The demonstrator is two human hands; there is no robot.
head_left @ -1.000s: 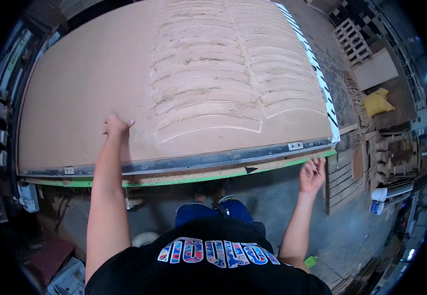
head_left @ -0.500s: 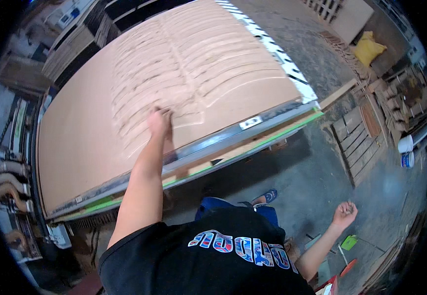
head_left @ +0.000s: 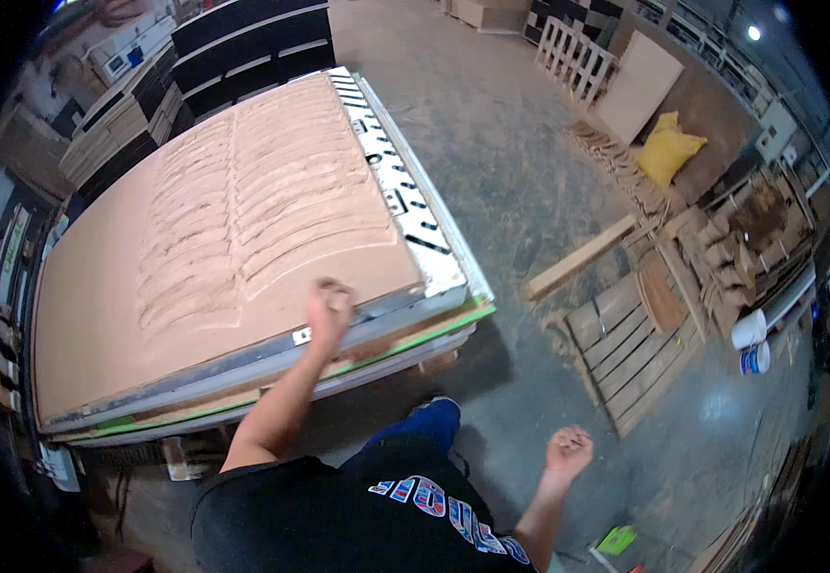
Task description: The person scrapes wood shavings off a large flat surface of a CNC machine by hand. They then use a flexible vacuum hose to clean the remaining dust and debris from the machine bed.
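The board (head_left: 212, 239) lies flat on the worktop (head_left: 415, 313), between 9 and 10 o'clock from the middle of the view. The left hand (head_left: 329, 310) is at the board's 4 o'clock, over its near edge; I cannot tell whether it touches. Its fingers (head_left: 339, 294) are curled toward the palm, but how tightly, or around what, I cannot make out. The right hand (head_left: 568, 451) is well apart from the board, between 4 and 5 o'clock, over the floor (head_left: 520, 382), with its fingers bent inward too; whether they hold anything is unclear.

With the left hand reaching over the edge, I judge that a light touch, a raised wrist and skin clear of the rim would serve best. Footing deserves care, as the pallet (head_left: 625, 358) sits between 3 and 4 o'clock.

The board's near edge runs toward between 2 and 3 o'clock, its right edge toward 11. The near edge looks longer, yet the lens bends and foreshortens, so I cannot be sure of the long axis. The curved grooves (head_left: 324, 258) lie crosswise in two columns, bowing toward 12.
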